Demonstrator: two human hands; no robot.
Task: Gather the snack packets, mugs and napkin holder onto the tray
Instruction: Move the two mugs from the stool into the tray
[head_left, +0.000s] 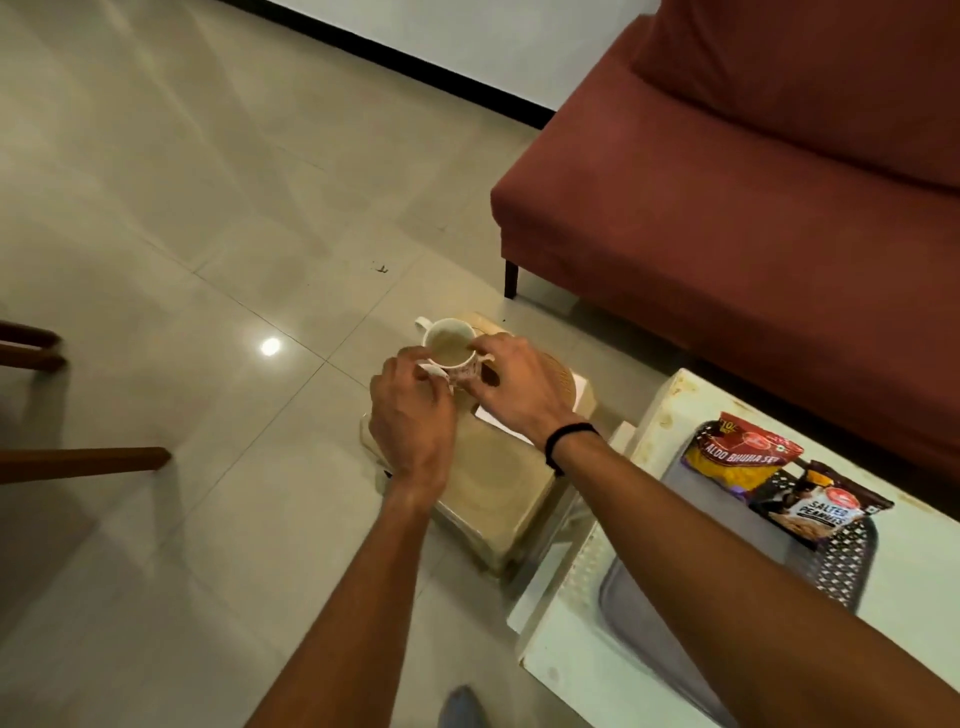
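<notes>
A white floral mug holding pale liquid stands at the far end of a small beige stool. A white handle sticks out at its upper left and another at its right, so it may be two stacked mugs. My left hand grips its left side and my right hand pinches its rim and right handle. Behind my right hand lies a woven tan napkin holder with white paper. On the grey tray at the right lie an Aloo Bhujia packet and a Salted Peanuts packet.
The tray sits on a white low table right of the stool. A red sofa stands behind both. Wooden chair legs reach in from the left over the tiled floor. A foot shows at the bottom edge.
</notes>
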